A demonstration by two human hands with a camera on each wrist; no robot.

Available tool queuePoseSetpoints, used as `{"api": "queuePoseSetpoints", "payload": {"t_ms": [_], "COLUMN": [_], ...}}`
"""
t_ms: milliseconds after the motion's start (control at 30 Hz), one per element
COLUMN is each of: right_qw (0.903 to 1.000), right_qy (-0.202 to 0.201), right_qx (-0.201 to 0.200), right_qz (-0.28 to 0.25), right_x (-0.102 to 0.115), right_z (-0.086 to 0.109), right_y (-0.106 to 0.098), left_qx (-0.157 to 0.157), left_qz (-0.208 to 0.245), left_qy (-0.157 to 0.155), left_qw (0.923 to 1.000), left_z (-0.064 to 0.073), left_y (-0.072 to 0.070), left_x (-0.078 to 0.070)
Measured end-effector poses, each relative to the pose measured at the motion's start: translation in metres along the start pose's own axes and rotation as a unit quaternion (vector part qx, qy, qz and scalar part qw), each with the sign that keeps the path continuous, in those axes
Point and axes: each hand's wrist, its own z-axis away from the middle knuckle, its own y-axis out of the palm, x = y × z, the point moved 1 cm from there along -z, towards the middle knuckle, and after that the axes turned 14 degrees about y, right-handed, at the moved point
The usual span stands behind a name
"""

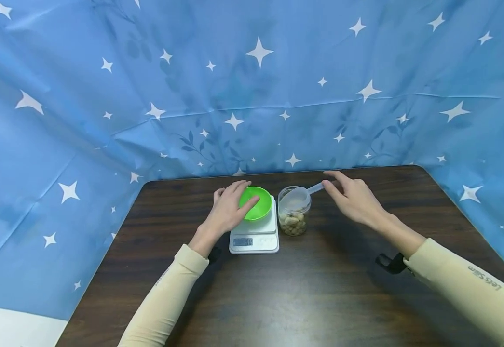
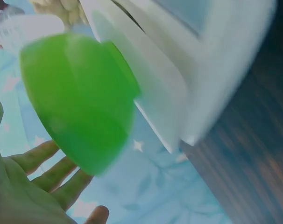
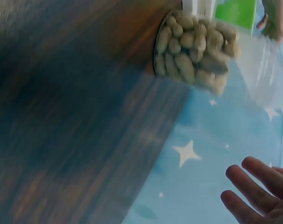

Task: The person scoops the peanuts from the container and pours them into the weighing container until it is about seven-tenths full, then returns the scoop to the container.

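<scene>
A green bowl sits on a white kitchen scale. My left hand is beside it, fingers stretched along its far side and thumb over the rim. In the left wrist view the straight fingers overlap the bowl. Right of the scale stands a clear jar with peanuts in its lower part. A translucent plastic scoop lies at the jar's mouth, its handle pointing right. My right hand hovers round the handle's end, fingers spread and not closed on it.
Everything stands on a dark wooden table, near its back edge. A blue curtain with white stars hangs right behind. The scale's small display faces the front. Each wrist wears a black strap, such as the right one.
</scene>
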Motion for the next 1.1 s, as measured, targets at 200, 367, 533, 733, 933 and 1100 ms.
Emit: {"api": "queuePoseSetpoints", "payload": {"t_ms": [200,367,533,733,933,1100], "right_qw": [0.9973,0.9937,0.9921,0.9883,0.9824,0.9802], "right_qy": [0.024,0.037,0.041,0.036,0.042,0.060], "right_qx": [-0.007,-0.022,-0.041,-0.079,-0.113,-0.120], "right_qz": [-0.070,-0.103,-0.111,-0.125,-0.142,-0.145], "right_x": [0.005,0.007,0.011,0.014,0.015,0.016], "right_z": [0.002,0.004,0.006,0.004,0.002,0.001], "right_y": [0.014,0.022,0.027,0.033,0.037,0.039], "left_qx": [0.016,0.032,0.053,0.064,0.068,0.058], "left_qz": [-0.015,-0.012,-0.009,-0.003,-0.002,-0.005], "left_qy": [0.018,0.031,0.032,0.023,0.018,0.022], "left_qw": [0.9996,0.9989,0.9980,0.9977,0.9975,0.9981], "left_z": [-0.008,-0.013,-0.018,-0.023,-0.027,-0.031], "left_y": [0.007,0.017,0.027,0.035,0.040,0.042], "left_x": [-0.021,-0.036,-0.047,-0.055,-0.060,-0.062]}}
